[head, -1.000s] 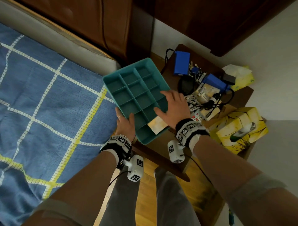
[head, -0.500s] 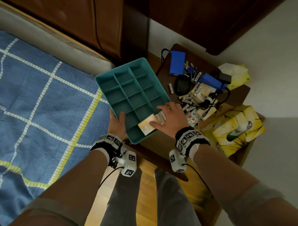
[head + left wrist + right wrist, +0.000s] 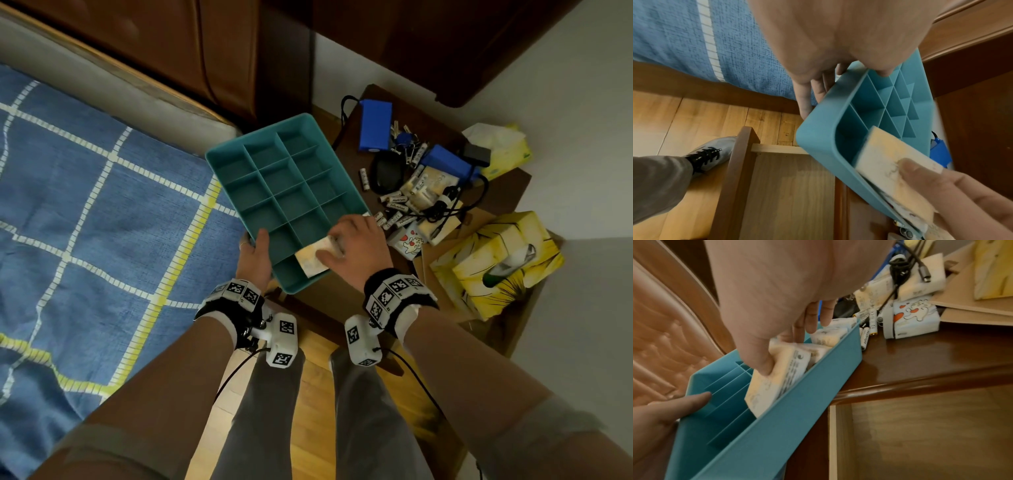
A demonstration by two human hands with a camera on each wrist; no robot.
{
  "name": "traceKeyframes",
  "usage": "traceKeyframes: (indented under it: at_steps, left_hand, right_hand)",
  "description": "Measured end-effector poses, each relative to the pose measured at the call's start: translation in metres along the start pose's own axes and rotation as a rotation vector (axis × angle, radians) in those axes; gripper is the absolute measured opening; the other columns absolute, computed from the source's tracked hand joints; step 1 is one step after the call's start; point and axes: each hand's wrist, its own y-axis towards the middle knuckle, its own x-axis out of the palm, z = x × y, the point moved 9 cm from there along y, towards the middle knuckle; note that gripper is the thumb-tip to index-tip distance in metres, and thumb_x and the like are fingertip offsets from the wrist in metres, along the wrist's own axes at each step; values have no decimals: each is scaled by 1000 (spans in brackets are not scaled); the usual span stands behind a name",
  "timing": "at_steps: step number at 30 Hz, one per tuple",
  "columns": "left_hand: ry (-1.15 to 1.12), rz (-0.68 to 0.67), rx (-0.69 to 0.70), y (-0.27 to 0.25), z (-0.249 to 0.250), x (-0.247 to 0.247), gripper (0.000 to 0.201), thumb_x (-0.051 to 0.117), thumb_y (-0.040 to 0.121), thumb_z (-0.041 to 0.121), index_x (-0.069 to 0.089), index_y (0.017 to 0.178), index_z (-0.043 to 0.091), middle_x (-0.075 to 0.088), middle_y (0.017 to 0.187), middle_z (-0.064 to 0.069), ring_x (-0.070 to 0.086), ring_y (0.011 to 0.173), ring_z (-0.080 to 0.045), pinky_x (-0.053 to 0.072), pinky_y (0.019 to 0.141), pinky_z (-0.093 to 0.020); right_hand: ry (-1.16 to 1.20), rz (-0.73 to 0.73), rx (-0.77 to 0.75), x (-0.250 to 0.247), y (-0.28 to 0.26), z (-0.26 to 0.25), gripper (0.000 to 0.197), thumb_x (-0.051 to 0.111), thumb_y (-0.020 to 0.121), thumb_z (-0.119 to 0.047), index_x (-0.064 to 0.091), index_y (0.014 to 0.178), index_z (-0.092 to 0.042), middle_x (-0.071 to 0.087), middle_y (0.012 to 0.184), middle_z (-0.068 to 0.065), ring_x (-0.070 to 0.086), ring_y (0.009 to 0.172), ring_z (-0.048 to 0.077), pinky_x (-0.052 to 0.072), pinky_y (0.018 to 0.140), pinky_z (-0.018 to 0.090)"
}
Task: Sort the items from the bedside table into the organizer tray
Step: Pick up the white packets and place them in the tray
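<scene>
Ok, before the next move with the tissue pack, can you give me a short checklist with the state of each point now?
1. Left hand grips the organizer tray at its near edge: ok.
2. Right hand holds the tissue pack inside the tray's near corner: ok.
3. Pack lies flat in its compartment: not ok, it leans tilted against the wall.
4. Tray fully supported by the bedside table: not ok, it overhangs toward the bed.
5. Batteries remain to sort: ok, loose beside the tray.
6. Compartment deep enough for the pack: cannot tell.
</scene>
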Motion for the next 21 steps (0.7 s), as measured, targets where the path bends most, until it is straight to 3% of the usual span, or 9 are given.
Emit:
traceKeyframes:
  at_steps: [4, 6, 10, 14, 16, 19, 21]
  left_hand:
    - [9, -4, 56, -4, 6, 5, 52, 46, 98, 45, 36, 141, 17, 60, 124, -5, 61, 110, -24, 51, 96, -53]
    - [13, -3, 53, -2, 3, 6, 68, 50, 86, 60, 34, 140, 22, 57, 129, -5, 60, 113, -26, 50, 96, -54]
    - [60, 8, 34, 24, -28, 1, 94, 53, 59, 91, 32, 138, 43, 50, 140, -4, 54, 122, -28, 47, 98, -56]
    - [102, 3, 30, 31, -35, 1, 102, 50, 51, 97, 29, 138, 48, 47, 142, -5, 51, 125, -30, 47, 97, -58]
    - [124, -4, 40, 35, -36, 1, 104, 50, 50, 98, 28, 139, 50, 45, 144, -6, 51, 125, -31, 47, 97, -59]
    - [158, 2, 64, 34, -30, 0, 108, 48, 52, 98, 25, 145, 47, 44, 144, -8, 51, 124, -32, 46, 98, -58]
    - [175, 1, 85, 26, -20, 3, 115, 45, 53, 98, 20, 149, 41, 43, 145, -10, 51, 125, -33, 45, 101, -57]
  right_hand:
    - [189, 65, 118, -10, -10, 15, 32, 65, 85, -41, 55, 105, -18, 60, 98, 2, 53, 94, 22, 49, 82, 40]
    - [273, 48, 168, -13, -14, 22, 30, 64, 87, -37, 51, 109, -22, 62, 97, 2, 60, 88, 22, 54, 76, 40]
    - [177, 3, 80, -18, -7, 11, 32, 68, 88, -35, 61, 118, -24, 59, 112, 4, 62, 94, 23, 53, 81, 37]
    - [11, -76, 43, -1, 1, -3, 44, 66, 90, -40, 59, 132, -27, 53, 125, 7, 61, 105, 23, 53, 86, 36]
    - [50, -35, 55, -2, 1, -4, 51, 65, 90, -41, 54, 137, -24, 55, 125, 5, 61, 105, 21, 53, 85, 35]
    - [199, 53, 58, -10, -3, 1, 41, 67, 87, -35, 56, 125, -23, 61, 111, -5, 62, 87, 13, 54, 77, 33]
    - [220, 53, 40, -9, -6, 5, 27, 70, 87, -31, 63, 111, -23, 66, 102, -7, 63, 83, 9, 55, 77, 35]
